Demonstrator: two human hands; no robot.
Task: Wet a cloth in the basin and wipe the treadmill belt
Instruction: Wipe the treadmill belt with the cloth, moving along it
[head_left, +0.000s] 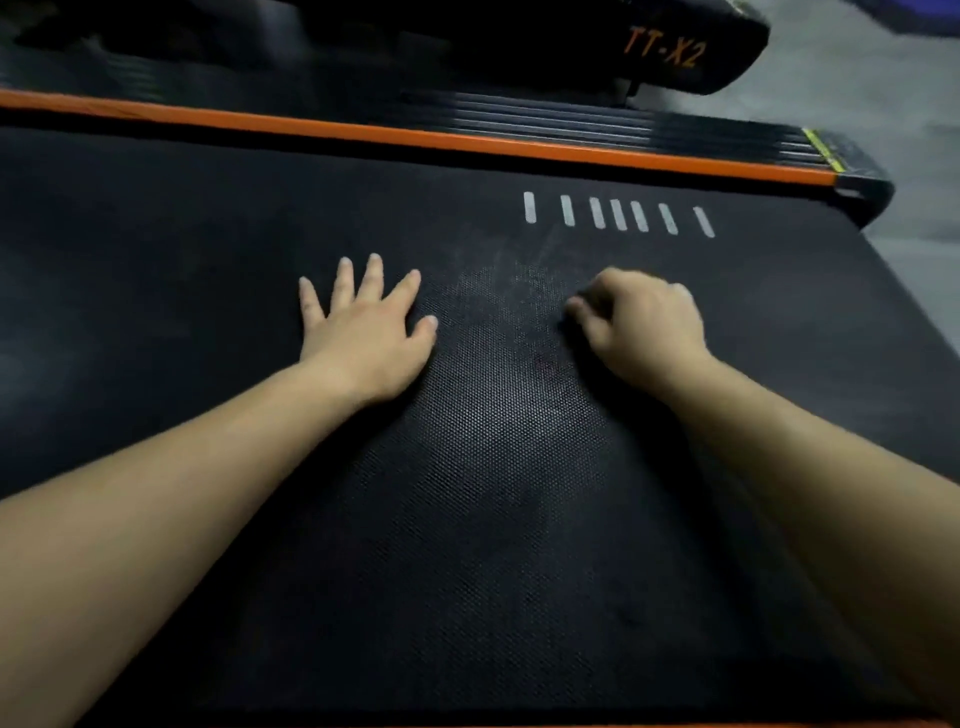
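Black dimpled-rubber treadmill belt (493, 519): fills the view from 9 o'clock to 3 o'clock and down to 6 o'clock. Lies flat and within arm's reach, so open to wiping.

Long orange stripe (415, 137) along the belt's far edge, running from 10 o'clock to 2 o'clock. Just beyond it, black ribbed side rail (571, 117).

Black rounded housing (665, 49) lettered "TT-X2" in orange, at 1 o'clock past the rail. Pale grey floor (857, 67) at 2 o'clock.

Left hand (363, 338), just 10 o'clock of centre: palm down on the belt, fingers straight and spread apart, holding nothing. Probably bracing the body's lean, or steadying the belt against sliding.

Right hand (644, 322), 2 o'clock of centre, well apart from the left: knuckles up, fingers (576, 306) curled under with tips on the belt. Cannot tell whether something dark is bunched beneath or nothing at all.

Row of seven short white dashes (597, 213) printed on the belt, at 12 o'clock from the right hand.

Faint pale dusty smear (498, 280) between the two hands; likely the patch needing attention.

Cloth: none plainly visible. Basin: out of view. Wetting step impossible to confirm from here.
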